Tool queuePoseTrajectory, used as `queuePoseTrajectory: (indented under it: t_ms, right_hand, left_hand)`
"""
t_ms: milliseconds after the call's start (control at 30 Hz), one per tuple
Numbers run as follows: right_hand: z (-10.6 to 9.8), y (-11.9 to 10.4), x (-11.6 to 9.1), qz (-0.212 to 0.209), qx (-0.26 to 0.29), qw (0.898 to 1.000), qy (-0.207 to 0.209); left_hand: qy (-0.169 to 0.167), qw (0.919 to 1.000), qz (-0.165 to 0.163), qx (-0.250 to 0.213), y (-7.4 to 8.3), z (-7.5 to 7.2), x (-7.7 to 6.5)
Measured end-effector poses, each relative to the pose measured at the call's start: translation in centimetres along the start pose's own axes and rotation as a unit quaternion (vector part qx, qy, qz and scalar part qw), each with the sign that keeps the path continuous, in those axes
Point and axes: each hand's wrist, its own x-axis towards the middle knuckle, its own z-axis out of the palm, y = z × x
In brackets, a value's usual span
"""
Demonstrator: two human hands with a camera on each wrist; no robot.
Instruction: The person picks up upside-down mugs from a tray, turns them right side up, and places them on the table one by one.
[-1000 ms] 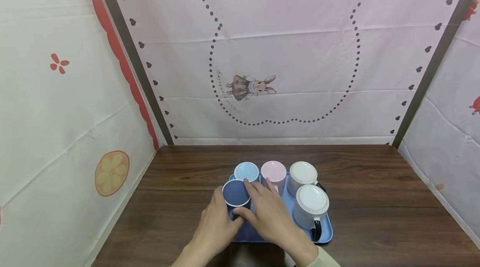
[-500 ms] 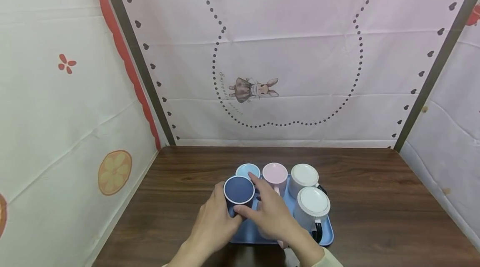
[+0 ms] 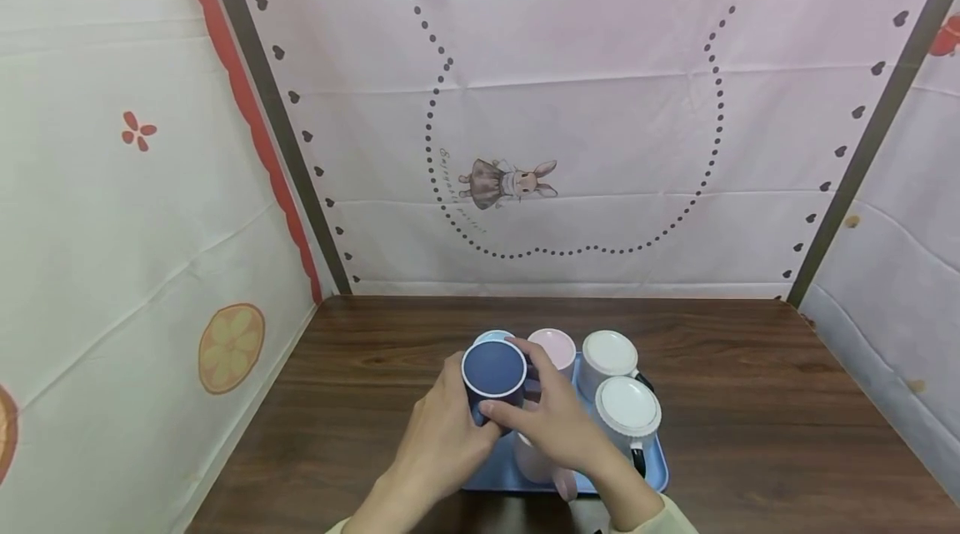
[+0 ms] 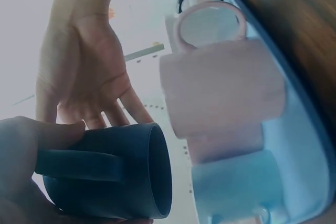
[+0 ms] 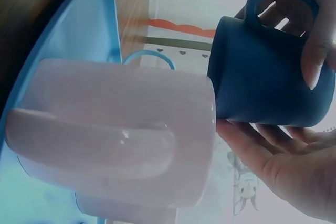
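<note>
A dark blue mug (image 3: 493,369) is held bottom up above the blue tray (image 3: 486,480), its mouth facing down. My left hand (image 3: 442,442) grips it from the left, by the handle side, with the thumb across the mug in the left wrist view. The right hand (image 3: 558,426) spans the other side, its thumb near the front and forefinger at the far edge of the base. Just below and to the right, a pale pink mug (image 5: 121,129) stands on the tray, partly covered by the right hand in the head view.
Behind the hands on the tray are a light blue mug (image 3: 491,335) and a pink mug (image 3: 553,346), both bottom up. At the right stand two white mugs with black handles, one at the back (image 3: 609,352) and one in front (image 3: 628,405). Printed cloth walls enclose the brown table (image 3: 360,367).
Both hands have raised the dark blue mug off the front left of the tray and shifted it to the right. The front pale pink mug shows more. The head view has tilted slightly.
</note>
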Motion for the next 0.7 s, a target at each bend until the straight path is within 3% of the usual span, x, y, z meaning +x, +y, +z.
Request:
queuePoseTrajectory:
  t_ms: [267,433,567,700]
  right_hand:
    - [-1.2,-0.3,-0.2,0.005,0.011,1.0,0.012]
    - [-2.2,-0.3,-0.6,-0.019,0.019,0.999,0.02]
    - [-3.0,-0.4,-0.9,-0.039,0.011,0.998,0.043]
    - [-3.8,-0.7,-1.2,-0.03,-0.001,0.998,0.062]
  left_hand:
    - [0.002,0.9997,0.014,-0.021,1.8,0.1,0.7]
    - [0.001,0.9994,0.022,-0.027,3.2,0.3,1.2]
    - [-0.01,0.999,0.022,-0.038,4.0,0.5,1.5]
    - [-0.019,0.9972,0.037,-0.062,4.4,0.8,1.6]
